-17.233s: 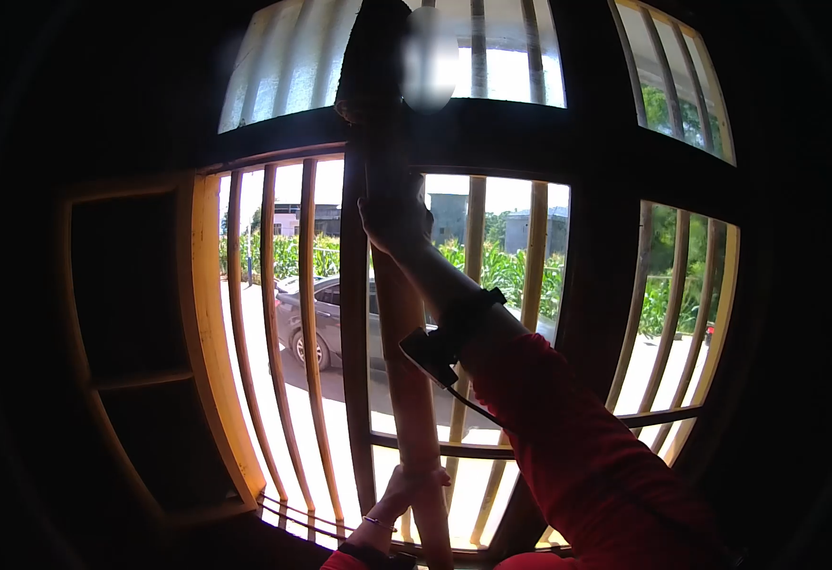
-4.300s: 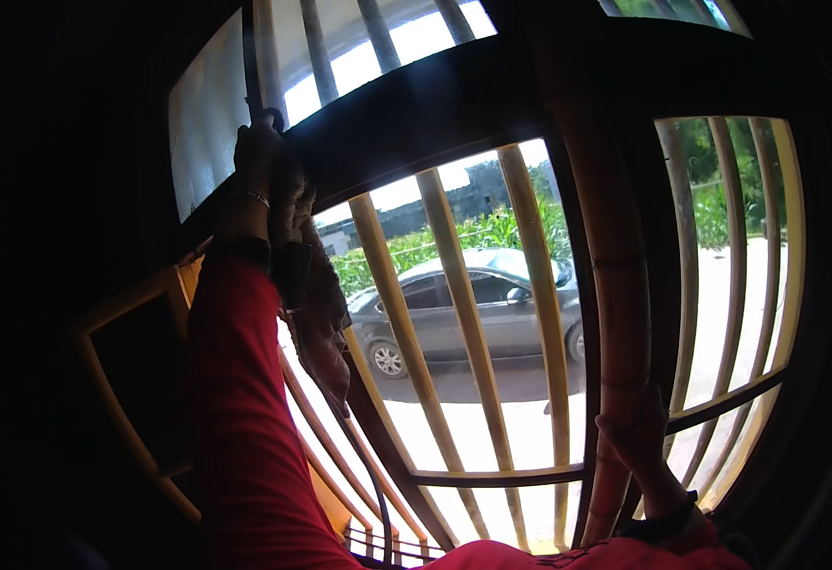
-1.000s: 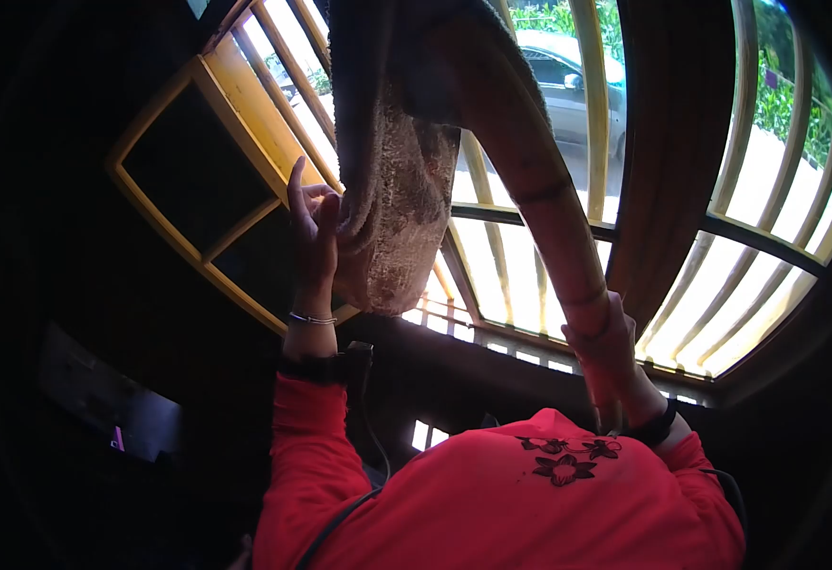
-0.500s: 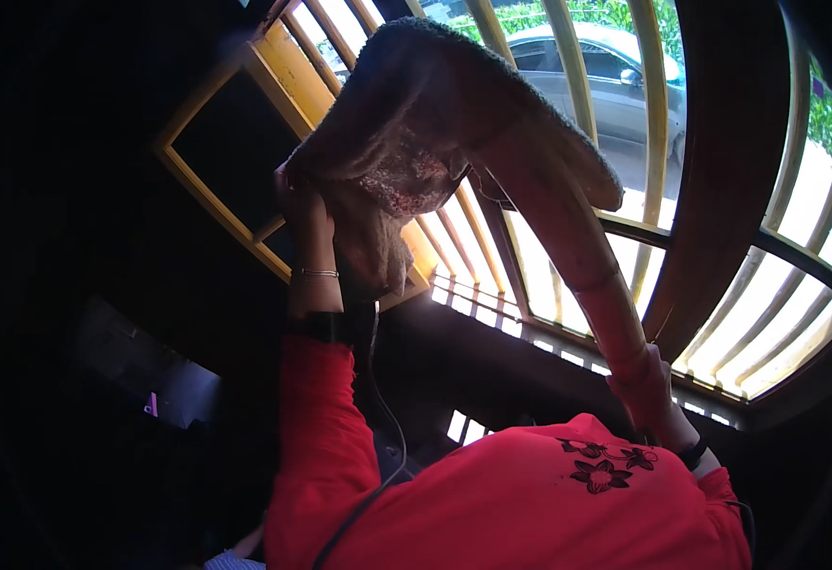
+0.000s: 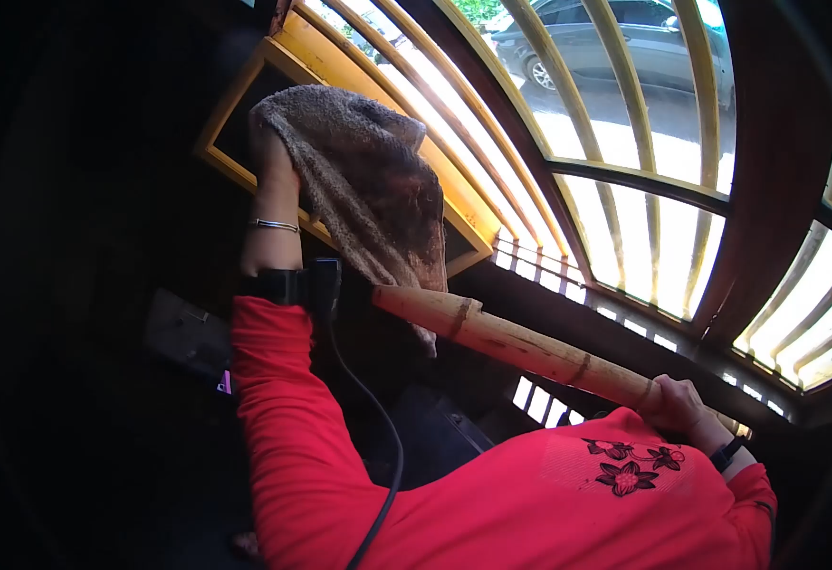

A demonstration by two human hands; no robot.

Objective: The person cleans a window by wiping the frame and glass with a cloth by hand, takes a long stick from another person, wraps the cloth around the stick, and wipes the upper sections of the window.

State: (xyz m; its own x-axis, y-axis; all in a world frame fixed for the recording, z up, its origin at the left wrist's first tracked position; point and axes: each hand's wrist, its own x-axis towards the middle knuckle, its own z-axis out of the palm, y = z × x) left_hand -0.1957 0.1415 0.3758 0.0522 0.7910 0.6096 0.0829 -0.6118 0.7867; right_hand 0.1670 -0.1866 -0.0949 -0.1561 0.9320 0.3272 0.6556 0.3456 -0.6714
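Note:
A brownish-grey towel (image 5: pixel 359 171) hangs from my raised left hand (image 5: pixel 268 142), bunched at the top and falling in folds to the right. Towel and shadow hide most of those fingers. My right hand (image 5: pixel 677 404) is wrapped round a thick bamboo pole (image 5: pixel 539 351) near its lower right end. The pole slants up leftward across the front of my body, and its far tip lies close against the hanging lower part of the towel. I cannot tell whether they touch.
Behind the towel is a yellow wooden frame (image 5: pixel 478 223) with a dark panel. Wooden window bars (image 5: pixel 625 104) curve across the right, with a parked car (image 5: pixel 606 43) outside. A black cable (image 5: pixel 392 432) runs down from my left wrist.
The towel has come off the upper part of the pole and moved left and down with my left hand. The pole has swung lower, from steep to a shallower slant.

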